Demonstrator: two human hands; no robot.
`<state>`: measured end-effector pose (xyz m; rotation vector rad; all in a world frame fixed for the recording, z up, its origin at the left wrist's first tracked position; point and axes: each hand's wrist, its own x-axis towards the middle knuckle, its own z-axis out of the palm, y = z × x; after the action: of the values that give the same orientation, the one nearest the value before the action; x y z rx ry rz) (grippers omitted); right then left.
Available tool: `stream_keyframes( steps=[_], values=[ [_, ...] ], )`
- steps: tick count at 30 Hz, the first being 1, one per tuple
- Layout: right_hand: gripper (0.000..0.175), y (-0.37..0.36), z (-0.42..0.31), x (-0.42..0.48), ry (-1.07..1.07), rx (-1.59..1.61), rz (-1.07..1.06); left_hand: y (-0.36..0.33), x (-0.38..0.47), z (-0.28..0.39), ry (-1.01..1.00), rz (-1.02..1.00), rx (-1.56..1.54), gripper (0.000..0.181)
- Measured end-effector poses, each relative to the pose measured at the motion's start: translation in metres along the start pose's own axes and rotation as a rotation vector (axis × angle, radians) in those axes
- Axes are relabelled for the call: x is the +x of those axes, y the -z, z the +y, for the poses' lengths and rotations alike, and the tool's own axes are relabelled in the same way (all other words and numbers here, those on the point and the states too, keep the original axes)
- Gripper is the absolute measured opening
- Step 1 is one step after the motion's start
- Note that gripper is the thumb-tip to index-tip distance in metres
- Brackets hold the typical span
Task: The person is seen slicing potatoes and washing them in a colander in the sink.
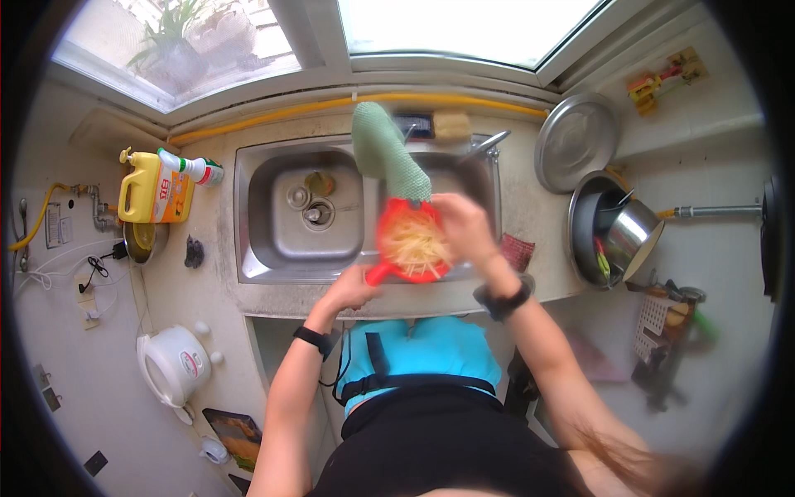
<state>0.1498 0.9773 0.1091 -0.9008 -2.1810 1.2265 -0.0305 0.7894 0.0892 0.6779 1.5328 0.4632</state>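
Observation:
My left hand [357, 287] is closed around the handle of a red plastic strainer [383, 271]. Thin pale-yellow strips of food [415, 243] fill the strainer, which is over the divider and near edge of the double sink. At the strainer's right rim is my right hand [463, 227], slightly blurred; whether it grips the rim cannot be told. Just beyond the strainer, a green textured cloth cover [388, 149] hangs over the middle of the sink and hides the faucet's spout and part of the right basin.
The left steel basin [292, 242] holds a small glass and another small item near the drain. A yellow jug [152, 189] and spray bottle stand left. Pots [630, 239] and a round metal lid [574, 140] are at right. A red scrubbing pad [517, 250] lies beside the sink.

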Motion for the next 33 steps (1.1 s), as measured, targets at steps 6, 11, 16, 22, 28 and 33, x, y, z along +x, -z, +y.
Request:
stream_keyframes(
  steps=[6, 11, 16, 22, 28, 33],
  values=[
    [0.023, -0.014, 0.014, 0.059, -0.158, 0.282, -0.010, -0.002, -0.002, -0.003, 0.046, 0.045, 0.022, 0.038],
    [0.045, -0.041, 0.068, 0.105, 0.163, -0.109, 0.047, -0.006, -0.005, 0.008, 0.060, 0.068, 0.014, 0.038],
    [0.060, -0.053, 0.056, 0.122, -0.007, -0.849, -0.171, -0.002, -0.016, 0.003, 0.079, 0.083, 0.032, 0.038],
    [0.053, -0.061, 0.068, 0.100, -0.082, -0.714, -0.134, 0.001, -0.024, -0.002, 0.081, 0.108, -0.022, 0.035],
    [0.026, -0.037, 0.055, 0.056, -0.395, 0.239, -0.189, -0.003, -0.013, -0.009, 0.154, 0.102, -0.060, 0.031],
    [0.030, -0.018, 0.040, 0.029, -0.981, 0.978, -0.162, -0.007, 0.002, -0.019, 0.104, 0.091, -0.021, 0.030]
  ],
)
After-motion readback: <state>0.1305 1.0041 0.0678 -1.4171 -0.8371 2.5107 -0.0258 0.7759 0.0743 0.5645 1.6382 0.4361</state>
